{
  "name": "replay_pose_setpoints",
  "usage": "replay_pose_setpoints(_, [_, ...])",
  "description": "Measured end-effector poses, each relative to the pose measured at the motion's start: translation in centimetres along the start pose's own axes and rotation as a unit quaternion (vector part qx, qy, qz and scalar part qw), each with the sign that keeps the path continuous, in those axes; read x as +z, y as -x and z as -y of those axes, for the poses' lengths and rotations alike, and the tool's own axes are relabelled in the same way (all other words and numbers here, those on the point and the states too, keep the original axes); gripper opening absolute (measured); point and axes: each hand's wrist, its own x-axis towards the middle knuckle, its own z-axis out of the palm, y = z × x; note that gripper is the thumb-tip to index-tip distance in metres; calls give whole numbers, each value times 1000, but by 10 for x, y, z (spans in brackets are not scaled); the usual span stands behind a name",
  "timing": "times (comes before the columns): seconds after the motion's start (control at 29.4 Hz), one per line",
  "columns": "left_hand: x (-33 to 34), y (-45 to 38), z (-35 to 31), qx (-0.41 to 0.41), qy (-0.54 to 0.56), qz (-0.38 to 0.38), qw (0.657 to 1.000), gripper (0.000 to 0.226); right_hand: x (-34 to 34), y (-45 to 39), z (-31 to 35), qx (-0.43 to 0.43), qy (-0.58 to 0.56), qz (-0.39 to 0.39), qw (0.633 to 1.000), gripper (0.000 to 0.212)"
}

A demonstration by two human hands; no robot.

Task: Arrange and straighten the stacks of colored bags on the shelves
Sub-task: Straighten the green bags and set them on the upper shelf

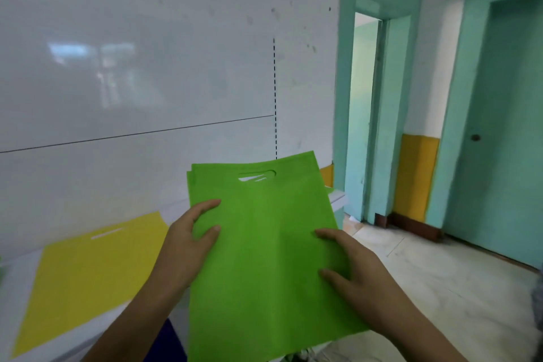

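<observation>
Holding the green bags (261, 244) in the air above the white shelf (338, 200), both hands grip them with thumbs on top; the loose layers may slide apart beside the yellow bags (88, 273).

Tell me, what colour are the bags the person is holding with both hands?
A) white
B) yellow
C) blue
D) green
D: the left hand and right hand both grip the stack of green bags, while the yellow bag lies flat on the shelf beside it.
</observation>
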Motion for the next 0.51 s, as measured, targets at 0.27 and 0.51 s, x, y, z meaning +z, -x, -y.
replay_pose_setpoints(0.27, [64, -62, 28, -30, -30, 36, 998, 47, -16, -71, -82, 2, -8, 28, 1000, 65])
replay_pose_setpoints(0.51, [84, -159, 83, -33, -136, 93, 986, 40, -22, -193, -140, -25, 10, 78, 997, 62])
